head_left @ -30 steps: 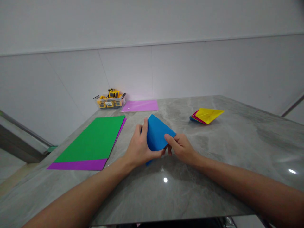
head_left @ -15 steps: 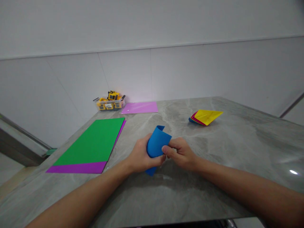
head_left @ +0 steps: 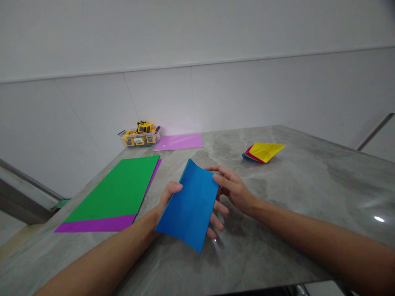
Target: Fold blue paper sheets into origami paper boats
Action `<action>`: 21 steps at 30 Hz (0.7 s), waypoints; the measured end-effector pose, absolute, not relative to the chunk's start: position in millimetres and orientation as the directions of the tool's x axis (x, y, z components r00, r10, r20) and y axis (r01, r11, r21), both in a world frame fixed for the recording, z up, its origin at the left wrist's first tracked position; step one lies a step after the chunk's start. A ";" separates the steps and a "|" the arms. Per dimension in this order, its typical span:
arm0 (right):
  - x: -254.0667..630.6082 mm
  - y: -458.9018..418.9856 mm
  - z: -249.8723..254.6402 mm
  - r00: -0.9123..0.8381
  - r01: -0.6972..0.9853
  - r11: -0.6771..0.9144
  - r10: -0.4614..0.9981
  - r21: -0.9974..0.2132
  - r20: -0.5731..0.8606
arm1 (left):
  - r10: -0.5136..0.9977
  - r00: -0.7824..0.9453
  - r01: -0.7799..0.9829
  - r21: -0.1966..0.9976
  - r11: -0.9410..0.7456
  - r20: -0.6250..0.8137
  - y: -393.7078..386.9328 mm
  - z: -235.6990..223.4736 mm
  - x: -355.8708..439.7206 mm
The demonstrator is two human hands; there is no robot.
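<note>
A blue sheet of paper (head_left: 191, 201), slightly curved, is held above the grey table. My left hand (head_left: 168, 193) supports it from beneath, thumb over its left edge and fingertips showing past its right edge. The upper right corner is pinched between thumb and fingers of my right hand (head_left: 231, 187). Part of my left palm is hidden behind the paper. Farther back on the right lies a bundle of folded paper (head_left: 265, 152) in yellow, red and blue.
On the left, a green sheet (head_left: 114, 187) lies over a purple sheet (head_left: 98, 224). A pink sheet (head_left: 180, 142) rests near the wall, beside a clear plastic box (head_left: 138, 139) of yellow toy vehicles. The grey marbled table (head_left: 296, 189) extends to the right.
The blue paper, curled into a roll before, is now opened out nearly flat. My left hand has opened beneath it, while my right hand keeps hold of its edge.
</note>
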State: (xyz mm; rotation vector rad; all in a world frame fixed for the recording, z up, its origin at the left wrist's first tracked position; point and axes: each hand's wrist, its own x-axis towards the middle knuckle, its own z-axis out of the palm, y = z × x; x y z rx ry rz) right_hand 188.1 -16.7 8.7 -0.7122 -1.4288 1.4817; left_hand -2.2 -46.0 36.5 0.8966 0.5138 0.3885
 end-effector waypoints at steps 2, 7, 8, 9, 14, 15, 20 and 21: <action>189.3 -15.9 6.6 -0.401 -0.177 0.134 0.895 -0.975 0.196 | 0.583 0.757 -0.130 0.806 0.578 -0.296 -46.9 33.6 -1.2; 193.5 -11.1 2.6 -0.276 -0.050 0.247 0.928 -0.968 0.251 | 0.907 0.319 -0.156 0.929 0.335 -0.274 -38.1 6.9 3.9; 194.1 -10.3 2.6 -0.273 -0.039 0.250 0.929 -0.967 0.251 | 0.932 0.289 -0.170 0.946 0.275 -0.219 -35.9 3.0 4.7; 194.7 -9.6 2.8 -0.273 -0.040 0.244 0.930 -0.969 0.246 | 0.947 0.277 -0.187 0.958 0.217 -0.161 -34.0 0.6 5.1; 196.2 -6.2 2.0 -0.359 -0.165 0.113 0.919 -0.980 0.166 | 0.953 0.300 -0.261 0.958 0.119 -0.037 -31.2 4.0 3.1; 196.0 -5.4 1.0 -0.377 -0.193 0.076 0.915 -0.978 0.145 | 0.953 0.301 -0.262 0.957 0.122 -0.039 -31.3 4.7 2.6; 193.1 -5.3 -3.0 -0.412 -0.260 -0.060 0.910 -0.964 0.054 | 0.985 0.169 -0.230 0.971 0.060 -0.021 -29.5 -2.0 4.2; 192.6 -6.3 -3.0 -0.436 -0.237 -0.061 0.899 -0.969 0.050 | 0.991 0.133 -0.215 0.976 0.042 -0.013 -28.6 -3.9 4.7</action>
